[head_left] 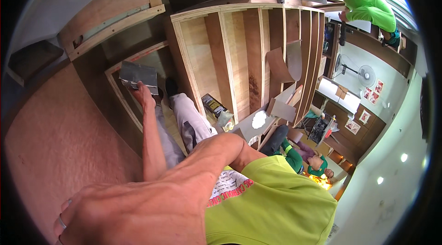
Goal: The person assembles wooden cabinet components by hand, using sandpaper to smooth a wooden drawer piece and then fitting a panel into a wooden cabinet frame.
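Fingers [138, 89] of the left hand [146, 97] curl over the lower edge of a dark grey board [138, 71], gripping it with little gap; the board, smeared whitish across its face, is at upper left, in front of a wooden frame [120, 67] and just beside a dark shoe [171, 86]. Close to the camera at lower left, the right hand [85, 215] wears a silver ring [61, 221]; its fingers run into the dark rim, so how far apart they are, or whether they hold anything, I cannot tell. Most of the lettering is on the lime shirt [276, 208]: a line of bold red capitals, with small dark script on a white patch above, partly hidden by the right forearm. Near the grey trousers [191, 120], a black pack [214, 105] with yellowish markings leans by the big wooden shelf unit [224, 61], its print too small to tell. White paste [259, 119] sits on a grey panel [247, 125]. Red-toned pictures [373, 92] hang beyond, near a fan [366, 75], their details too small to tell. One co-worker in bright green [368, 3] is at upper right; another in darker green [317, 164] is lower down.
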A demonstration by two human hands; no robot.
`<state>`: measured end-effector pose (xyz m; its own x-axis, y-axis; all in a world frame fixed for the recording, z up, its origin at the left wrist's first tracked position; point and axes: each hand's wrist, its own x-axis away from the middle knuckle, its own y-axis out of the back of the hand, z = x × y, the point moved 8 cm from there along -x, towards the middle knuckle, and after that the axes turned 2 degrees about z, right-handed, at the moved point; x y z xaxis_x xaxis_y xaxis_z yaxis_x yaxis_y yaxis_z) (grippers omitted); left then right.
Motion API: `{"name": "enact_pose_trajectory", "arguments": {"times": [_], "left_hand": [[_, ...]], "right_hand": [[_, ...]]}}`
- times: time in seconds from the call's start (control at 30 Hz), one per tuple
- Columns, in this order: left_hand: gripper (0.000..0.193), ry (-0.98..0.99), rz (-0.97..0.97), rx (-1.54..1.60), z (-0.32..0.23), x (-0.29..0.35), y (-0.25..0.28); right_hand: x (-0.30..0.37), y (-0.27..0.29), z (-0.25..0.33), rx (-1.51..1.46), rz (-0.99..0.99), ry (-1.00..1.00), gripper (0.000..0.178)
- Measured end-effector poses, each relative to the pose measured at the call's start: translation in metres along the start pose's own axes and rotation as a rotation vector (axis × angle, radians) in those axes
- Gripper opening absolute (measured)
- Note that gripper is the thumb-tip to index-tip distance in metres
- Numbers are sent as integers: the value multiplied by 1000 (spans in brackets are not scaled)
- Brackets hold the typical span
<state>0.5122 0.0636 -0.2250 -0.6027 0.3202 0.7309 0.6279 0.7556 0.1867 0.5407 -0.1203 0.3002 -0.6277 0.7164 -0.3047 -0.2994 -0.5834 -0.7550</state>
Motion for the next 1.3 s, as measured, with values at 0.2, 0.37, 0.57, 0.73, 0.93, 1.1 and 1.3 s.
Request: {"name": "enact_pose_trajectory", "arguments": {"times": [0.2,0.37,0.57,0.73,0.93,1.1,1.3], "left_hand": [[48,-19,-81,154,1,-2,4],[40,-12,-51,315,-40,19,-33],[40,16,-94,375,-81,19,-71],[46,15,-116,420,-92,24,-75],[48,113,-166,358,-60,26,-65],[52,171,-85,261,-47,32,-68],[45,118,-113,205,-48,22,-51]], "right_hand": [[17,23,-48,268,-21,-86,19],[87,160,-78,938,-173,-488,17],[217,342,-54,1229,-453,-821,29],[298,435,-49,1218,-544,-1033,33],[408,468,-59,988,-725,-1177,36],[492,446,-71,827,-911,-1223,36],[512,382,-97,633,-973,-1171,35]]}}
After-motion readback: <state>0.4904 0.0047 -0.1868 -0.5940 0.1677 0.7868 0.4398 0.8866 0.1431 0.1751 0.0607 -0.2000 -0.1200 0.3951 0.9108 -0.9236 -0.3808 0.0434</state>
